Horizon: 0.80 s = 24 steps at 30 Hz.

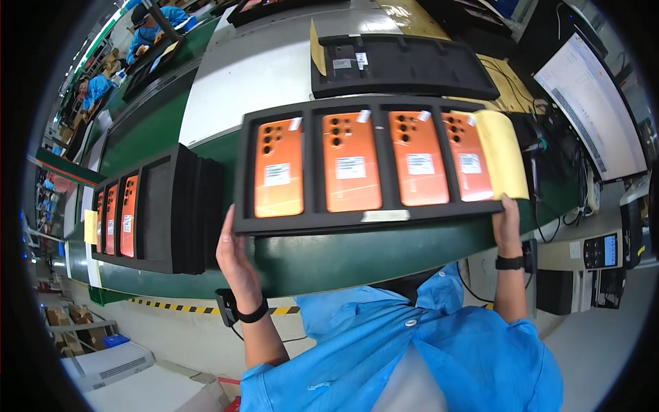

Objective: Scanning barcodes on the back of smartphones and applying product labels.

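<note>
Between both hands I hold a black foam tray [329, 223] over the green bench. Several orange smartphones [351, 189] lie in its slots, backs up, each with a white label and a cluster of dark camera lenses. My left hand [235, 257] grips the tray's near left corner, its fingers partly hidden by the side. At the near right corner, my right hand [508, 228] is closed on the edge, below a yellow paper sheet [504, 151] that covers part of the rightmost slot.
Left of me stands a stack of black trays [189, 206]; its top one holds 3 orange phones. Beyond my tray lies another black tray [425, 65] with a dark phone in it. A monitor [594, 103] and a label printer [583, 254] are at right. Co-workers in blue sit far left.
</note>
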{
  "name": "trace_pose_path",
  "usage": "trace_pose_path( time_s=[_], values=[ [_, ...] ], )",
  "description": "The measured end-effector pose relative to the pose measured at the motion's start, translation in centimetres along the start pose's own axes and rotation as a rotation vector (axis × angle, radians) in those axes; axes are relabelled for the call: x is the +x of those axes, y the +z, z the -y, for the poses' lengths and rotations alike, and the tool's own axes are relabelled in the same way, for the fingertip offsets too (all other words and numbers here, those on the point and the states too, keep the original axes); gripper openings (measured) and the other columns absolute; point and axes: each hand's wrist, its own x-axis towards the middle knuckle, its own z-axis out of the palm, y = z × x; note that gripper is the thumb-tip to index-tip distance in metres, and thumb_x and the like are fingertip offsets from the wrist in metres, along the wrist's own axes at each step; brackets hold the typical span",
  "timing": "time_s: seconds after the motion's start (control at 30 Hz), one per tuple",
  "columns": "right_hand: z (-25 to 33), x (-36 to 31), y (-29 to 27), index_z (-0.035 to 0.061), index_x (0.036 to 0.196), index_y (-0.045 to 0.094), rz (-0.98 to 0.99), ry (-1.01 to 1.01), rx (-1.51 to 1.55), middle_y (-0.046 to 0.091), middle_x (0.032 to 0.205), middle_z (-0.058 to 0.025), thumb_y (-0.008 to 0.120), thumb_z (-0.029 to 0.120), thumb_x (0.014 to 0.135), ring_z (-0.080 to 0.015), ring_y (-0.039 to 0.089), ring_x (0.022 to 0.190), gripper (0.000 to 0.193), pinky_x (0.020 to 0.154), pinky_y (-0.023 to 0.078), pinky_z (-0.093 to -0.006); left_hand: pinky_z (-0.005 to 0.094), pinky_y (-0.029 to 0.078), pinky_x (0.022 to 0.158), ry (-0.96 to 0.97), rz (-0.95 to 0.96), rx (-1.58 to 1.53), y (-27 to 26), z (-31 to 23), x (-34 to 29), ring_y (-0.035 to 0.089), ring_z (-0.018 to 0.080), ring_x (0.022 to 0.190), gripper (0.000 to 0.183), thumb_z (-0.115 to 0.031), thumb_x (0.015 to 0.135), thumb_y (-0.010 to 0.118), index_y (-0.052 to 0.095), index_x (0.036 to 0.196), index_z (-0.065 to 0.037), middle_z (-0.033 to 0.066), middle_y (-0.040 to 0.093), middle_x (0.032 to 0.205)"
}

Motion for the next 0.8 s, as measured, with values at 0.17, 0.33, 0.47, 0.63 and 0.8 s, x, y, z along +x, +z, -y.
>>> trace_pose_path(
  time_s=[0.17,0.33,0.47,0.63,0.8],
  values=[
    [-1.9,1.5,7.6,-0.0044,0.138,0.047,-0.047,0.100,-0.040,0.055,0.133,-0.0105,0.062,0.028,0.097,-0.0179,0.048,0.126,0.054,0.109,0.034,-0.0313,0.0311,0.042,0.104,0.054,-0.235,0.197,-3.4,0.0,-1.1,0.057,0.0183,0.118,0.040,-0.010,0.101,0.049,0.053,0.138,0.004,0.0142,0.058,0.135],
    [4.3,0.3,2.8,-0.0070,0.119,0.064,0.209,0.088,-0.691,0.068,0.110,-0.0082,0.059,0.029,0.101,-0.0157,0.061,0.105,0.041,0.096,0.045,-0.0271,0.0387,0.038,0.107,0.630,-0.129,0.811,3.1,-6.0,-1.4,0.054,0.0271,0.122,0.037,-0.006,0.093,0.055,0.059,0.129,0.003,0.0133,0.058,0.133],
    [9.2,-0.4,-3.7,-0.0043,0.109,0.071,-0.055,-0.282,-0.566,0.072,0.100,-0.0069,0.058,0.021,0.101,-0.0115,0.064,0.089,0.029,0.084,0.050,-0.0272,0.0417,0.044,0.102,0.635,0.709,0.764,14.6,-8.6,0.2,0.061,0.0331,0.113,0.031,-0.004,0.084,0.062,0.065,0.115,0.001,0.0164,0.066,0.115],
    [12.0,8.6,-15.5,-0.0008,0.105,0.071,-0.541,-0.532,-0.609,0.073,0.095,-0.0081,0.057,0.018,0.101,-0.0122,0.067,0.088,0.024,0.077,0.051,-0.0255,0.0426,0.048,0.099,0.754,1.213,0.717,27.1,-4.9,1.6,0.060,0.0368,0.112,0.033,-0.008,0.082,0.068,0.065,0.115,-0.002,0.0167,0.066,0.117],
    [9.7,13.9,-15.8,0.0091,0.115,0.065,-0.428,-0.691,-1.367,0.064,0.117,-0.0098,0.067,0.014,0.084,-0.0325,0.057,0.116,0.031,0.100,0.046,-0.0412,0.0420,0.050,0.089,0.870,1.222,0.727,32.5,-1.1,0.3,0.061,0.0349,0.101,0.027,-0.012,0.083,0.068,0.065,0.109,-0.003,0.0151,0.063,0.104]
  ],
)
